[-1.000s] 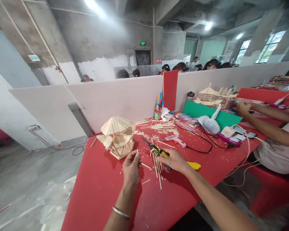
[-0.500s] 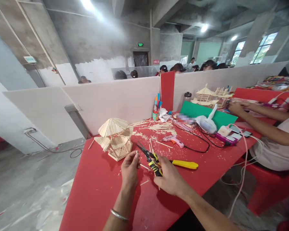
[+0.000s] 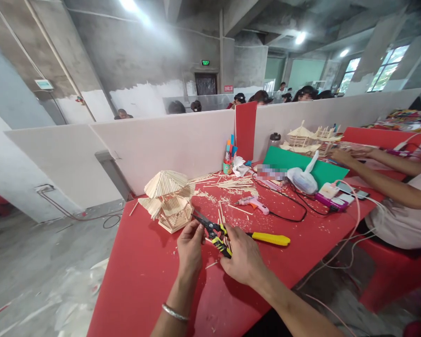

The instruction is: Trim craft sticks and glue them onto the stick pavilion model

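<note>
My right hand (image 3: 243,255) is closed round the yellow-and-black handles of a pair of long-nose pliers (image 3: 213,231). The pliers' dark jaws point up and left, reaching the fingertips of my left hand (image 3: 190,245). That hand is pinched on a short piece of wooden stick, now mostly hidden by the fingers and jaws. Just beyond stands a small pavilion model (image 3: 171,201) built of thin wooden sticks, with a tiered roof. A yellow utility knife (image 3: 271,238) lies right of my right hand. Loose sticks (image 3: 221,215) lie behind the pliers.
A pink glue gun (image 3: 254,204) with a black cable rests on the red table (image 3: 143,281). Behind are piled sticks (image 3: 235,181), a green board (image 3: 301,166), a plastic bag (image 3: 302,180) and a purple power strip (image 3: 331,201). A co-worker's arms (image 3: 382,178) are at right.
The pliers have moved left and slightly down, bringing their jaws to my left fingertips. The handles look closer together. My left hand has barely moved.
</note>
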`<state>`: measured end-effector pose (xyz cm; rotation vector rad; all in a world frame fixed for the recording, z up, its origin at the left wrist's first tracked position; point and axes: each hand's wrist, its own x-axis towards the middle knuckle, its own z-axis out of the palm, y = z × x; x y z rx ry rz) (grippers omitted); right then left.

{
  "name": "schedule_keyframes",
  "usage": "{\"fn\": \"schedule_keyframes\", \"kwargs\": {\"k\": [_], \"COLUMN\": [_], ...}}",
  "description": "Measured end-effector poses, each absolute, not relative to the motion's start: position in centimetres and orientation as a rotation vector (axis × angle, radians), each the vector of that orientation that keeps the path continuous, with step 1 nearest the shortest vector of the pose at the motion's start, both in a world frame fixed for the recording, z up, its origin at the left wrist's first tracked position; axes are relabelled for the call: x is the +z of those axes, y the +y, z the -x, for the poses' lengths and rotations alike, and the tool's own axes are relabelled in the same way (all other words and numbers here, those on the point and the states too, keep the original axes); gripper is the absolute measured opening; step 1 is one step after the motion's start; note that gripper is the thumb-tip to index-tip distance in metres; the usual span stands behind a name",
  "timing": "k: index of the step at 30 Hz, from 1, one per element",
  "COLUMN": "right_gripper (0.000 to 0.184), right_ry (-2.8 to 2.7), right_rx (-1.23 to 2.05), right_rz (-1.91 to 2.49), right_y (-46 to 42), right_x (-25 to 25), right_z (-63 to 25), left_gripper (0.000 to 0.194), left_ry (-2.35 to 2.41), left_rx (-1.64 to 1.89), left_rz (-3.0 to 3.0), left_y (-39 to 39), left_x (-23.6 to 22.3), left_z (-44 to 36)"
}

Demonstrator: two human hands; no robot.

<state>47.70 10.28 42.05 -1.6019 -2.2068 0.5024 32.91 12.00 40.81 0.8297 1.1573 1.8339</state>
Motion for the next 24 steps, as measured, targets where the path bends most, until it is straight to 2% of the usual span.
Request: {"fn": "schedule_keyframes", "kwargs": {"k": [17,24], "right_gripper": [0.076,0.05], "right_ry": [-2.193,-2.087], "right_rx": [0.533,0.593], "right_rz": [1.584,1.565], "right_y": [10.42,10.88], "right_x": [41.45,41.21], "right_z": [-47.77,-47.61], "left_gripper": [0.029,0.04], "left_ry": [1.223,1.219], "left_rx": [1.846,1.821], "left_rz": [-0.8,-0.707], "left_y": [11.96,12.12], "left_x": [40.81,40.57], "left_z": [-32.66,-32.88]}}
